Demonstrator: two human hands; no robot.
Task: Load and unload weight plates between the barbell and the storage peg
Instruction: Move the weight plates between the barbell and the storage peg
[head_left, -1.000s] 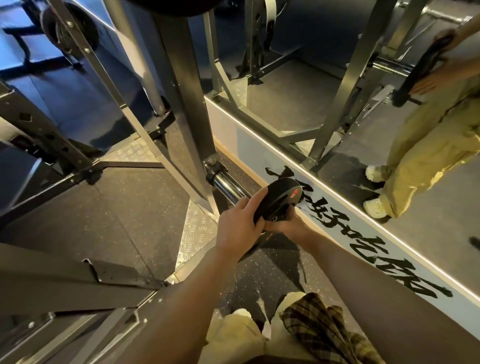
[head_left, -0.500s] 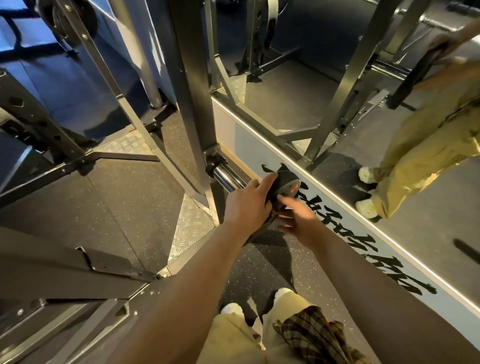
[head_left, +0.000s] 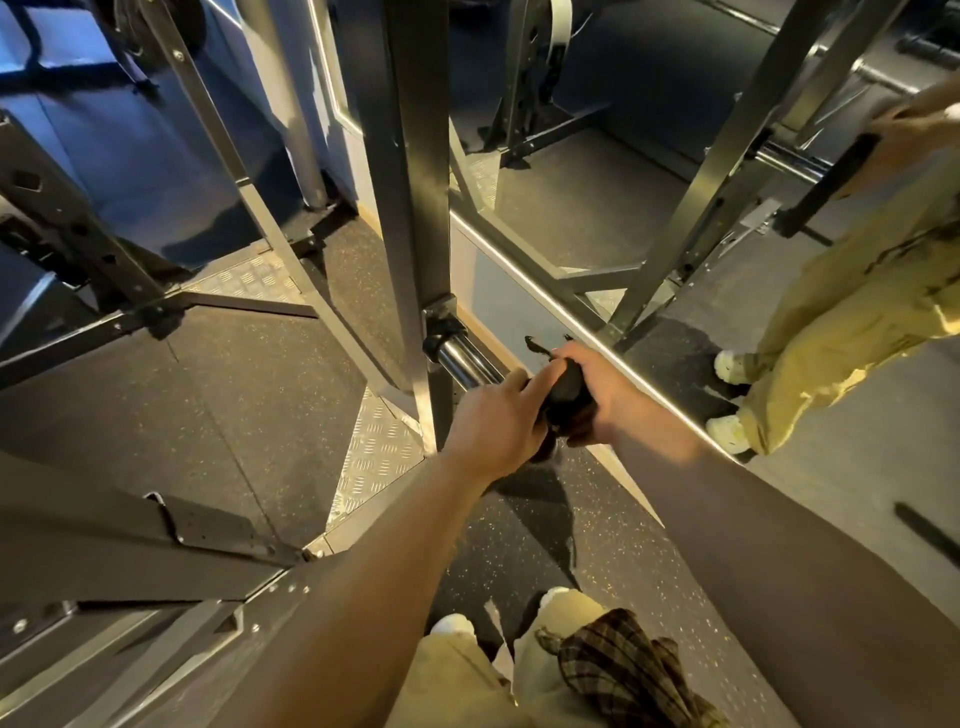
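Both hands are on the small black weight plate (head_left: 566, 389), which sits at the outer end of the chrome storage peg (head_left: 462, 361). The left hand (head_left: 498, 426) curls its fingers over the plate's near edge; the right hand (head_left: 597, 395) wraps round the far edge, thumb up top. The plate looks threaded onto the peg's tip, though the hands cover the hub, so that is hard to confirm. The peg juts from the base of the rack upright (head_left: 410, 208), bare and shiny between the upright and the plate. The mirror (head_left: 649, 182) runs just beyond the right hand, its low ledge (head_left: 498, 291) close behind the plate. There is open rubber floor (head_left: 249, 389) to the left and toward the feet. A black brush stroke of painted lettering peeks out above the right hand, too hidden to read.
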